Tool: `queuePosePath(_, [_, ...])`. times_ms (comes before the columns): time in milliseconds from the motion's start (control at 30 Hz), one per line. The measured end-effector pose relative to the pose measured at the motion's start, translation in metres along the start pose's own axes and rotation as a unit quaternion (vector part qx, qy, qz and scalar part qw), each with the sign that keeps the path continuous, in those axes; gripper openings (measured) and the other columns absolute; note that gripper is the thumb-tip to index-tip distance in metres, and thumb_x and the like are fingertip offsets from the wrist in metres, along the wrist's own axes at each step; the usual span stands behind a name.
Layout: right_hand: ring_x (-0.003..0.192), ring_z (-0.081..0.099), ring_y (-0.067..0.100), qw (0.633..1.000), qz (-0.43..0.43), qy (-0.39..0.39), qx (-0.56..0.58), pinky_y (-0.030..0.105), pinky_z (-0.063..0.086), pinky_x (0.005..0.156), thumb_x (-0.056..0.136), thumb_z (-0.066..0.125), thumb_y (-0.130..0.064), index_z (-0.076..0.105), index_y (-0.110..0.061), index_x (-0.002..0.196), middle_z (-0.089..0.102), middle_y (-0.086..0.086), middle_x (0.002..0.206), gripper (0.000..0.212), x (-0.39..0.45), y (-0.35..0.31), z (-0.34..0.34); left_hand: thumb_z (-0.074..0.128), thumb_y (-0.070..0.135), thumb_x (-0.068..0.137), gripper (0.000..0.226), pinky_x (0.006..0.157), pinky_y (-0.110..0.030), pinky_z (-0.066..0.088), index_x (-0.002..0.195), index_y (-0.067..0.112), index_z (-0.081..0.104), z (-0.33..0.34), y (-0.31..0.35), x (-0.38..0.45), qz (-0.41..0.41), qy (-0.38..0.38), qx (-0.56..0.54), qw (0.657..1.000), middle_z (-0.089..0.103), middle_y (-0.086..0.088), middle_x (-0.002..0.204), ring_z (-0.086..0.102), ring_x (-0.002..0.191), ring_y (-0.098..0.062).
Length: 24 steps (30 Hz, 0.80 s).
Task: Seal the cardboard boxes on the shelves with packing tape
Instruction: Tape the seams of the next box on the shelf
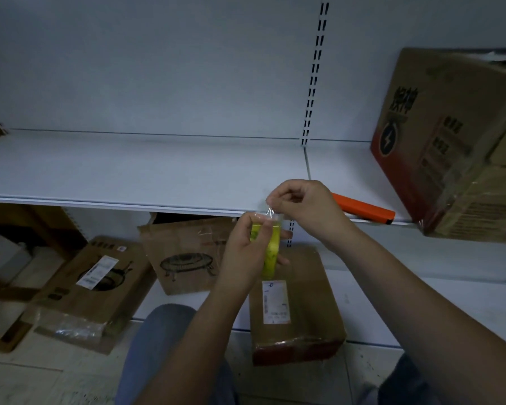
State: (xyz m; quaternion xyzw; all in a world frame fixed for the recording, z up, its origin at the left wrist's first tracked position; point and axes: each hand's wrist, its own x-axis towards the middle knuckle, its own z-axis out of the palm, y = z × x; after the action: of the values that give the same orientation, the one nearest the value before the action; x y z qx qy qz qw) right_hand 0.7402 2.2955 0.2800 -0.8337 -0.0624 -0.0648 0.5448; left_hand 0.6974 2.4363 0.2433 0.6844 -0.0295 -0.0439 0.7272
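Left hand is gripping the yellow tape roll above the near box. Right hand is pinching what looks like the clear tape end, just above the roll.

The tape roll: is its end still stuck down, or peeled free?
Peeled free. The left hand grips the yellow tape roll while the right hand pinches a short clear strip lifted off the roll's top.

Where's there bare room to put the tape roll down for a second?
The upper shelf is bare from its left end to the upright rail. Right of the rail, the orange tool and printed box crowd it. The lower shelf is bare right of the labelled box.
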Motion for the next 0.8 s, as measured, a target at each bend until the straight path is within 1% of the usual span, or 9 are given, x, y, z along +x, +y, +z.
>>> queuePosePath(100, [0.074, 0.065, 0.004, 0.990, -0.043, 0.039, -0.131, 0.022, 0.055, 0.074, 0.086, 0.074, -0.020, 0.077, -0.016, 0.082, 0.073, -0.008, 0.080, 0.006, 0.005, 0.008, 0.008, 0.051, 0.022, 0.104, 0.019, 0.049, -0.026, 0.055, 0.116, 0.008, 0.058, 0.005, -0.002, 0.005, -0.071, 0.015, -0.011, 0.997, 0.074, -0.016, 0.099, 0.069, 0.055, -0.020])
queuePosePath(200, [0.073, 0.058, 0.002, 0.975, -0.065, 0.058, -0.203, 0.006, 0.041, 0.067, 0.087, 0.074, -0.022, 0.076, -0.016, 0.084, 0.069, -0.004, 0.087, 0.007, 0.010, 0.019, 0.014, 0.049, 0.021, 0.105, 0.023, 0.051, -0.025, 0.056, 0.118, 0.004, 0.058, 0.009, -0.005, 0.012, -0.113, 0.008, -0.013, 0.993, 0.075, -0.017, 0.095, 0.069, 0.056, -0.020])
queuePosePath(400, [0.074, 0.056, 0.001, 0.974, -0.085, 0.074, -0.198, 0.006, 0.039, 0.067, 0.087, 0.074, -0.020, 0.075, -0.019, 0.082, 0.066, -0.004, 0.087, 0.005, 0.014, 0.029, 0.017, 0.047, 0.022, 0.106, 0.029, 0.046, -0.023, 0.054, 0.118, -0.001, 0.058, 0.011, -0.011, 0.022, -0.113, 0.022, -0.017, 0.993, 0.074, -0.018, 0.094, 0.069, 0.052, -0.017])
queuePosePath(500, [0.075, 0.054, 0.003, 0.973, -0.082, 0.070, -0.205, 0.015, 0.044, 0.070, 0.087, 0.074, -0.020, 0.071, -0.021, 0.085, 0.061, -0.003, 0.094, 0.004, 0.016, 0.029, 0.018, 0.045, 0.029, 0.106, 0.033, 0.045, -0.023, 0.053, 0.115, 0.000, 0.059, 0.012, -0.016, 0.025, -0.104, 0.031, -0.003, 0.994, 0.075, -0.007, 0.077, 0.069, 0.052, -0.019])
queuePosePath(533, [0.075, 0.053, 0.004, 0.972, -0.077, 0.071, -0.211, 0.017, 0.043, 0.070, 0.086, 0.075, -0.022, 0.070, -0.020, 0.094, 0.058, -0.004, 0.099, 0.010, 0.018, 0.029, 0.018, 0.044, 0.034, 0.106, 0.037, 0.046, -0.024, 0.053, 0.115, 0.002, 0.060, 0.013, -0.017, 0.027, -0.110, 0.036, -0.004, 0.993, 0.076, -0.009, 0.079, 0.069, 0.054, -0.021])
queuePosePath(600, [0.080, 0.051, 0.007, 0.975, -0.050, 0.071, -0.203, 0.015, 0.040, 0.069, 0.081, 0.080, -0.029, 0.059, -0.019, 0.119, 0.050, -0.004, 0.109, 0.045, 0.023, 0.029, 0.013, 0.043, 0.042, 0.105, 0.042, 0.047, -0.026, 0.054, 0.114, 0.005, 0.061, 0.016, -0.017, 0.032, -0.125, 0.044, -0.006, 0.991, 0.074, -0.019, 0.094, 0.070, 0.058, -0.025])
queuePosePath(667, [0.087, 0.051, 0.011, 0.978, -0.029, 0.058, -0.200, 0.014, 0.037, 0.068, 0.077, 0.083, -0.034, 0.050, -0.019, 0.130, 0.047, -0.004, 0.111, 0.064, 0.028, 0.028, 0.008, 0.044, 0.051, 0.102, 0.045, 0.048, -0.026, 0.055, 0.107, 0.010, 0.063, 0.018, -0.017, 0.035, -0.137, 0.059, -0.003, 0.989, 0.073, -0.020, 0.097, 0.073, 0.062, -0.022])
queuePosePath(733, [0.082, 0.049, 0.008, 0.975, -0.035, 0.037, -0.218, 0.014, 0.039, 0.067, 0.082, 0.079, -0.031, 0.052, -0.021, 0.128, 0.049, -0.004, 0.109, 0.054, 0.031, 0.031, 0.007, 0.043, 0.061, 0.098, 0.050, 0.056, -0.029, 0.059, 0.100, 0.016, 0.065, 0.019, -0.019, 0.040, -0.151, 0.079, 0.013, 0.985, 0.073, -0.014, 0.092, 0.074, 0.068, -0.017])
queuePosePath(800, [0.075, 0.048, 0.004, 0.973, -0.051, 0.038, -0.220, 0.019, 0.045, 0.072, 0.090, 0.070, -0.021, 0.055, -0.020, 0.125, 0.052, -0.004, 0.106, 0.039, 0.029, 0.034, 0.008, 0.042, 0.082, 0.083, 0.074, 0.079, -0.042, 0.061, 0.110, 0.017, 0.066, 0.017, -0.021, 0.049, -0.165, 0.085, 0.039, 0.982, 0.072, -0.011, 0.105, 0.074, 0.089, -0.024])
